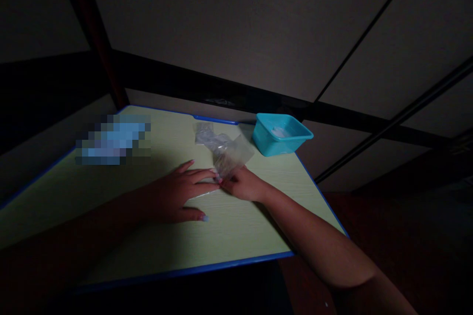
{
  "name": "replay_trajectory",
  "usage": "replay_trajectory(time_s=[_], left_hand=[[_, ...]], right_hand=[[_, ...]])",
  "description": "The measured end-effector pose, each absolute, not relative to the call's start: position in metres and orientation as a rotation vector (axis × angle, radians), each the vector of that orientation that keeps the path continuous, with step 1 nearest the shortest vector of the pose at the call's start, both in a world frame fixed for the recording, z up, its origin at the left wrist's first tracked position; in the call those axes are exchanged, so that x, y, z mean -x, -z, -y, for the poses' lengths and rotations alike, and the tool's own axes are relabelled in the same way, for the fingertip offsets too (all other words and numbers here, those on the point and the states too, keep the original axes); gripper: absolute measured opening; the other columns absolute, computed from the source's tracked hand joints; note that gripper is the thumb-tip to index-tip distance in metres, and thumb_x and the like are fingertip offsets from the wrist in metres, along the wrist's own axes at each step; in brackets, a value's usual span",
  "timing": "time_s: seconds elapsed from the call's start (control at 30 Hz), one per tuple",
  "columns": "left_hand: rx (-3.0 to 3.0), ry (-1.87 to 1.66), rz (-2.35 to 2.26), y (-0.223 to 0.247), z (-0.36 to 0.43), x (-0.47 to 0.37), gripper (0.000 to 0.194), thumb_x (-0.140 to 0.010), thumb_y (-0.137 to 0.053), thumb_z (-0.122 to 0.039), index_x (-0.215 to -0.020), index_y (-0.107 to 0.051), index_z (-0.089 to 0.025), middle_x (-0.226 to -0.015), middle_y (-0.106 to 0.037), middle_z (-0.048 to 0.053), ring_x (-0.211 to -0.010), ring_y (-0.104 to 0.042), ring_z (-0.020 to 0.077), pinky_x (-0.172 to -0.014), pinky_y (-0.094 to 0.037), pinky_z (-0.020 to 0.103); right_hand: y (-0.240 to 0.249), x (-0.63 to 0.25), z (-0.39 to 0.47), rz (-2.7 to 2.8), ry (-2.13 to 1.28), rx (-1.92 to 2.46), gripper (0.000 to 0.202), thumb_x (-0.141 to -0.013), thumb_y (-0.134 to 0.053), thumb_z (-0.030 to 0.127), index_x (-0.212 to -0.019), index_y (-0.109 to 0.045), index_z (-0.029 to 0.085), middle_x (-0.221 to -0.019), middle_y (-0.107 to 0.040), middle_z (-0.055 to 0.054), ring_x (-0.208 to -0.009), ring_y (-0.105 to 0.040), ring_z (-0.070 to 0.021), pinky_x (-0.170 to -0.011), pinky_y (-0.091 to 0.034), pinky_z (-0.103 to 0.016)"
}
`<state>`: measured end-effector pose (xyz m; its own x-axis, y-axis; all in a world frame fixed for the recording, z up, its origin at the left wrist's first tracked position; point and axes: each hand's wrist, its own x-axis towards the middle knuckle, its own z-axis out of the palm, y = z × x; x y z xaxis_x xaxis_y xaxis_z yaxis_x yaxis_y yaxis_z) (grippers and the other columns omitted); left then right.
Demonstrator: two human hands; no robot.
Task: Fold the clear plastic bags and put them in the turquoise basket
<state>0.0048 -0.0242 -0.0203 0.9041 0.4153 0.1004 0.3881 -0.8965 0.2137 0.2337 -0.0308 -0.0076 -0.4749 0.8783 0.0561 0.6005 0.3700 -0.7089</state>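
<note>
My left hand [185,189] lies on the table with its fingers spread, the fingertips close to my right hand. Under its fingers shows the edge of a thin clear sheet. My right hand [244,184] is closed, its fingertips pinched on a clear plastic bag [233,156] that rises from the grip. Behind that bag, more crumpled clear plastic [209,134] lies on the tabletop. How the pieces of plastic join, if they do, I cannot tell in this dim light.
A turquoise plastic basket [275,142] with something whitish inside stands at the table's back right corner. On the left lies a blurred-out bluish item [114,140]. The pale wood-grain table [229,236] has a blue rim. Panelled cabinet doors [221,24] rise behind it.
</note>
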Motion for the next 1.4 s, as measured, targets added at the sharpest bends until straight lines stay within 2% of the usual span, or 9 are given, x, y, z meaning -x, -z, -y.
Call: replay_trajectory(time_s=[0.23, 0.5, 0.6, 0.8, 0.9, 0.97, 1.1, 1.2, 1.4], left_hand=[[-2.842, -0.265, -0.604, 0.024, 0.023, -0.002, 0.066, -0.091, -0.041, -0.060, -0.144, -0.032, -0.022, -0.150, -0.038, 0.015, -0.138, -0.035, 0.0306, -0.114, -0.012, 0.058], [-2.824, -0.274, -0.596, 0.021, 0.023, -0.003, 0.063, -0.090, -0.044, -0.057, -0.143, -0.035, -0.023, -0.150, -0.039, 0.013, -0.137, -0.036, 0.0318, -0.114, -0.015, 0.059], [-2.823, -0.287, -0.591, 0.023, 0.022, -0.004, 0.063, -0.090, -0.044, -0.057, -0.143, -0.036, -0.022, -0.149, -0.039, 0.014, -0.137, -0.037, 0.0322, -0.113, -0.015, 0.060], [-2.819, -0.306, -0.601, 0.028, 0.020, -0.002, 0.065, -0.090, -0.043, -0.057, -0.141, -0.038, -0.018, -0.149, -0.039, 0.017, -0.136, -0.037, 0.0336, -0.113, -0.015, 0.060], [-2.772, -0.427, -0.596, 0.027, 0.020, -0.003, 0.061, -0.090, -0.041, -0.057, -0.137, -0.043, -0.017, -0.147, -0.042, 0.017, -0.134, -0.040, 0.0334, -0.114, -0.014, 0.058], [-2.655, -0.635, -0.611, 0.024, 0.020, -0.005, 0.057, -0.092, -0.036, -0.058, -0.131, -0.049, -0.018, -0.142, -0.046, 0.015, -0.130, -0.043, 0.0317, -0.114, -0.020, 0.053], [-2.109, -1.070, -0.874, 0.012, 0.018, -0.008, 0.058, -0.092, -0.025, -0.064, -0.104, -0.061, -0.020, -0.113, -0.061, 0.010, -0.109, -0.056, 0.0260, -0.100, -0.041, 0.040], [-1.598, -1.075, -1.064, -0.001, 0.015, -0.010, 0.062, -0.089, -0.026, -0.069, -0.084, -0.060, -0.018, -0.089, -0.064, 0.007, -0.087, -0.062, 0.0229, -0.082, -0.051, 0.036], [-1.170, -0.903, -1.220, -0.014, 0.010, -0.011, 0.066, -0.081, -0.029, -0.077, -0.072, -0.057, -0.017, -0.068, -0.062, 0.005, -0.061, -0.060, 0.0178, -0.055, -0.049, 0.027]], right_hand=[[0.012, -0.237, 0.031, 2.380, -0.739, 1.268, 0.019, -0.076, -0.054, 0.009, -0.092, -0.065, 0.013, -0.092, -0.067, -0.005, -0.085, -0.059, -0.0188, -0.083, -0.046, -0.029], [0.007, -0.236, 0.031, 2.439, -0.727, 1.208, 0.024, -0.070, -0.051, 0.002, -0.087, -0.064, 0.013, -0.090, -0.067, -0.004, -0.086, -0.059, -0.0200, -0.088, -0.045, -0.032], [0.005, -0.234, 0.033, 2.451, -0.679, 1.145, 0.033, -0.068, -0.049, 0.000, -0.096, -0.063, 0.013, -0.100, -0.067, -0.006, -0.095, -0.059, -0.0216, -0.095, -0.043, -0.034], [0.007, -0.231, 0.038, 2.441, -0.622, 1.167, 0.034, -0.088, -0.050, 0.023, -0.121, -0.056, 0.015, -0.120, -0.063, -0.009, -0.121, -0.050, -0.0259, -0.108, -0.032, -0.046], [0.009, -0.229, 0.040, 2.429, -0.574, 1.198, 0.044, -0.093, -0.045, 0.028, -0.135, -0.044, 0.016, -0.140, -0.050, -0.012, -0.135, -0.038, -0.0253, -0.113, -0.023, -0.051], [0.009, -0.228, 0.041, 2.425, -0.542, 1.220, 0.049, -0.095, -0.040, 0.030, -0.141, -0.038, 0.013, -0.149, -0.038, -0.016, -0.141, -0.029, -0.0252, -0.114, -0.018, -0.052], [0.010, -0.224, 0.041, 2.440, -0.506, 1.275, 0.061, -0.094, -0.039, 0.030, -0.150, -0.022, 0.013, -0.155, -0.025, -0.018, -0.145, -0.018, -0.0258, -0.114, -0.015, -0.055], [0.008, -0.220, 0.043, 2.455, -0.486, 1.380, 0.071, -0.091, -0.041, 0.027, -0.153, -0.009, 0.010, -0.157, -0.019, -0.019, -0.146, -0.014, -0.0274, -0.113, -0.010, -0.060], [0.001, -0.210, 0.048, 2.536, -0.412, 1.480, 0.080, -0.083, -0.044, 0.020, -0.152, -0.007, 0.005, -0.158, -0.009, -0.019, -0.147, -0.008, -0.0257, -0.113, -0.002, -0.060]])
